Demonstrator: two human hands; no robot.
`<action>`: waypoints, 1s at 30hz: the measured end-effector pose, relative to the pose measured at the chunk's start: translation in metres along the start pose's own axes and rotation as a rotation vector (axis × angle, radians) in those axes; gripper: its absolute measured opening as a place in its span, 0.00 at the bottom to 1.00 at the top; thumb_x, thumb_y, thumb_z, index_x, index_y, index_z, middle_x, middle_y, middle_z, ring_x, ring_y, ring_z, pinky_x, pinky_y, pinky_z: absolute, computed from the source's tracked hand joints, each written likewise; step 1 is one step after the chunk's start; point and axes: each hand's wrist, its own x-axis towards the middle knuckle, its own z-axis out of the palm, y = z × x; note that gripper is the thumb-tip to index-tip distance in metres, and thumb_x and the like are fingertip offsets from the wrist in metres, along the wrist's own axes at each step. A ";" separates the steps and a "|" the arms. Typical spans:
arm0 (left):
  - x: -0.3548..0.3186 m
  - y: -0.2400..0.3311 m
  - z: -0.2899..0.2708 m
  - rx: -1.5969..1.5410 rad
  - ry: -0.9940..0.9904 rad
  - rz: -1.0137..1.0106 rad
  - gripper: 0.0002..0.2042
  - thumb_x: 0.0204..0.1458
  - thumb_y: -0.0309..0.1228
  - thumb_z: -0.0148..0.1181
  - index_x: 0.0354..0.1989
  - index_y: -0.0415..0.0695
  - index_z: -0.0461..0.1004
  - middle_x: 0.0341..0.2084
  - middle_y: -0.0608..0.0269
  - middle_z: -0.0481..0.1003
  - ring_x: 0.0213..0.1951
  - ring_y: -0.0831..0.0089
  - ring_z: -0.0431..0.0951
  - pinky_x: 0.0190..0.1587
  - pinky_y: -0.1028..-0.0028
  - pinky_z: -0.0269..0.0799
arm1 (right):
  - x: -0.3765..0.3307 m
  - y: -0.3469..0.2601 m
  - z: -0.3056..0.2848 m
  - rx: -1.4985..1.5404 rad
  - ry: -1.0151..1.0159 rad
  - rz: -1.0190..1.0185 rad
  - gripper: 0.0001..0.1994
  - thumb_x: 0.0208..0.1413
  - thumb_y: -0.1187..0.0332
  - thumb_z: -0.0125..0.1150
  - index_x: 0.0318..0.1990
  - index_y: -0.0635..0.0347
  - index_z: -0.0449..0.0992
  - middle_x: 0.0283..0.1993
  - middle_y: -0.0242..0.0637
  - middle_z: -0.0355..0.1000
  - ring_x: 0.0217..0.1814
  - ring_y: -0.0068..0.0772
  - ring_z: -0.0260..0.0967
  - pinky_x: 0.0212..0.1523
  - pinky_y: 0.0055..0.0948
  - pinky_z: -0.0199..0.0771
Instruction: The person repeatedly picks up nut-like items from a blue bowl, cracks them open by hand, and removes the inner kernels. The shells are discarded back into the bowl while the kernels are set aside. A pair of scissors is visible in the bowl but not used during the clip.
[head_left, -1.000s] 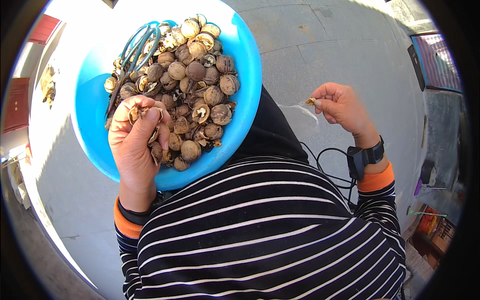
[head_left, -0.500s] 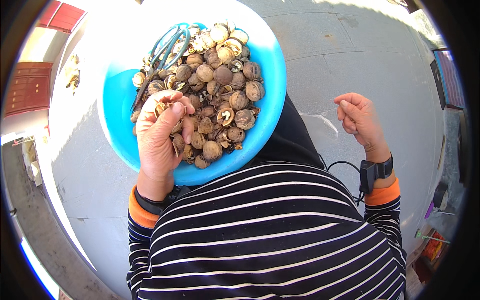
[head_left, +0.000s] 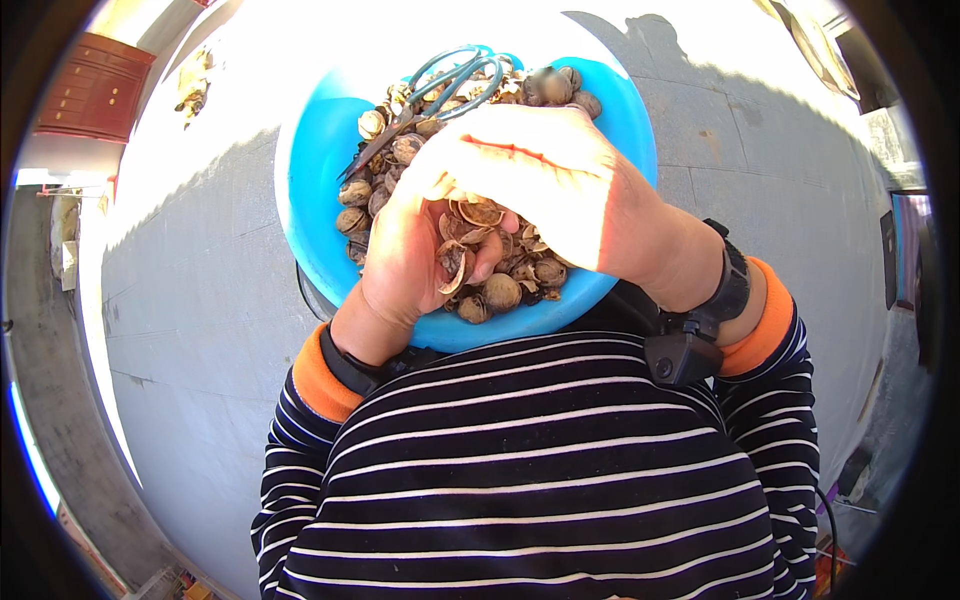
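My left hand [head_left: 392,262] is curled around cracked walnut shell pieces [head_left: 456,260], low over the front of a blue basin. Above it arches my right hand [head_left: 570,180], bent inward, its fingers drawn together where the two hands meet. Bright sun and the back of that hand hide its fingertips and whatever they pinch. Brown walnuts [head_left: 502,292] and broken shells fill the basin [head_left: 318,235]. Scissors [head_left: 376,152] with blue-green looped handles lie on the heap at the far side, blades pointing toward the near left.
The basin rests close against my striped top [head_left: 540,450]. Grey paving [head_left: 200,300] surrounds it, sunlit at the far side. A dark red cabinet-like thing [head_left: 95,88] stands at the far left. Black devices [head_left: 690,350] are strapped to my wrists.
My right hand has swung in from the right, away from the basin, to meet my left hand over the walnuts. The left hand keeps its shells; the whole view has shifted.
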 end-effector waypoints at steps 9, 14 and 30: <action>-0.006 0.011 -0.002 0.056 -0.004 0.224 0.20 0.63 0.44 0.43 0.36 0.38 0.73 0.26 0.55 0.74 0.16 0.72 0.67 0.20 0.77 0.62 | -0.019 0.004 0.004 0.312 -0.292 0.577 0.05 0.49 0.78 0.59 0.34 0.64 0.77 0.33 0.43 0.74 0.34 0.38 0.74 0.35 0.32 0.74; -0.007 0.010 -0.002 0.071 0.057 0.254 0.19 0.64 0.43 0.43 0.34 0.37 0.71 0.13 0.60 0.68 0.14 0.74 0.63 0.19 0.77 0.58 | -0.038 0.000 0.020 0.194 -0.663 0.294 0.06 0.42 0.80 0.60 0.31 0.64 0.76 0.34 0.45 0.70 0.39 0.47 0.71 0.40 0.42 0.72; -0.002 0.002 -0.003 -0.023 0.103 0.114 0.20 0.62 0.47 0.46 0.38 0.42 0.74 0.25 0.58 0.75 0.20 0.71 0.72 0.18 0.75 0.67 | -0.005 -0.005 0.010 0.173 -0.136 0.169 0.09 0.47 0.80 0.64 0.38 0.68 0.78 0.40 0.46 0.76 0.43 0.44 0.74 0.46 0.33 0.75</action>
